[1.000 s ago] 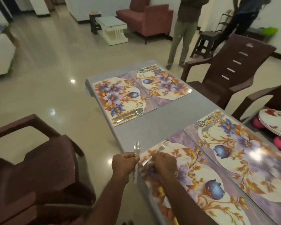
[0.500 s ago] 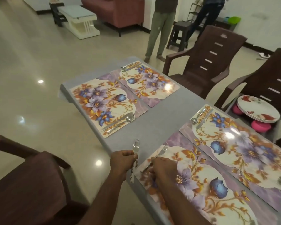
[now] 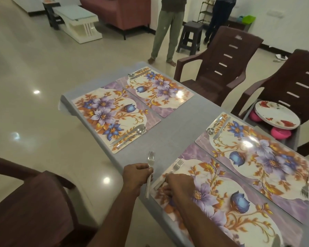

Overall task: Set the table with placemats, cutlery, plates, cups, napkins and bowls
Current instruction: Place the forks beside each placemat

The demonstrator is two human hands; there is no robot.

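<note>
My left hand (image 3: 136, 175), at lower centre of the frame, is curled round a steel fork (image 3: 149, 172), thumb on the handle, tines pointing toward the top of the frame; the fork stands over the bare grey table (image 3: 177, 125), just left of the nearest placemat. My right hand (image 3: 178, 184) lies on the nearest floral placemat (image 3: 221, 202), fingers bent down onto the handle of a second fork (image 3: 169, 172). That fork lies flat along the mat's left end, tines angled to the upper right; whether the fingers pinch it or only press it, I cannot tell.

Four floral placemats are laid. The mat at right of frame (image 3: 266, 157) carries a spoon (image 3: 213, 126) and a knife (image 3: 221, 128) at its upper end and a fork (image 3: 307, 184) at its lower right end. The mat at centre left (image 3: 111, 114) holds a spoon (image 3: 134, 133) and a knife (image 3: 126, 141) side by side at its lower edge. The mat at upper centre (image 3: 159, 90) holds cutlery (image 3: 138, 73) at its top end.

A stack of flowered plates (image 3: 276, 114) rests on pink bowls (image 3: 280, 132) on the seat of a brown plastic chair (image 3: 296, 90) at right. Another brown chair (image 3: 219, 68) stands beside it.
</note>
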